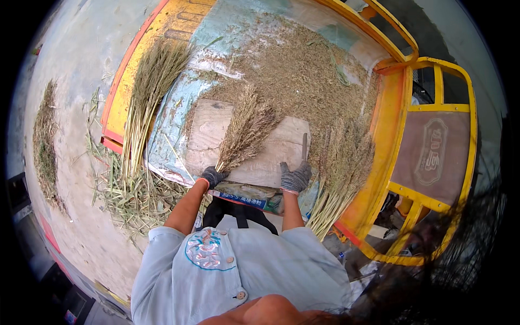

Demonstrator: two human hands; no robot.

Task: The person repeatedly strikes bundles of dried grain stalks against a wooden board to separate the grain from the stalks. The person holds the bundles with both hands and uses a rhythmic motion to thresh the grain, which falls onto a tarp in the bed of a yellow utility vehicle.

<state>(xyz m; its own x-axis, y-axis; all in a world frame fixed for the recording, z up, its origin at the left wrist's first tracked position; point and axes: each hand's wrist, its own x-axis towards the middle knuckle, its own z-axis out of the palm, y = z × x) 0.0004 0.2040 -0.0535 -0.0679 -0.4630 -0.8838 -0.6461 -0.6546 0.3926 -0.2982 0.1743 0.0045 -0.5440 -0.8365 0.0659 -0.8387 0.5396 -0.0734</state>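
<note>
Gripping left hand [214, 176]: grey-gloved and closed; the stalk ends of a brownish seed-head bundle [246, 130] are gripped in it.
Right hand [295, 177]: grey-gloved and curled closed; a narrow grey tool [304, 146] is held in it, pointed away from the body; its exact kind cannot be told.
Seed-head bundle: laid slantwise over the middle of a wooden board [208, 127], the stalks turned toward the body, the bushy heads fanned away and to the right.
Wooden board: pale and worn, set on a blue sheet [174, 123] and partly hidden by the bundle.
Blue sheet: strewn with loose brown seed and chaff [303, 70], by which much of the area beyond the board is covered.
Pale bundle [346, 157]: laid to the right of the board, its stalks pointed toward the person.
Greenish bundle [157, 76]: laid across a yellow panel [176, 16] at the left, its stalks extended past the panel's near end.
Yellow frame [471, 124]: stood at the right, fitted with a brown panel [430, 157].
Ground [78, 173]: littered at the left with cut leaves and stalks [141, 200]; farther left, a long strip of dried plants [46, 146] is laid.
Shirt [271, 265]: light blue, buttoned, decorated on the chest.
</note>
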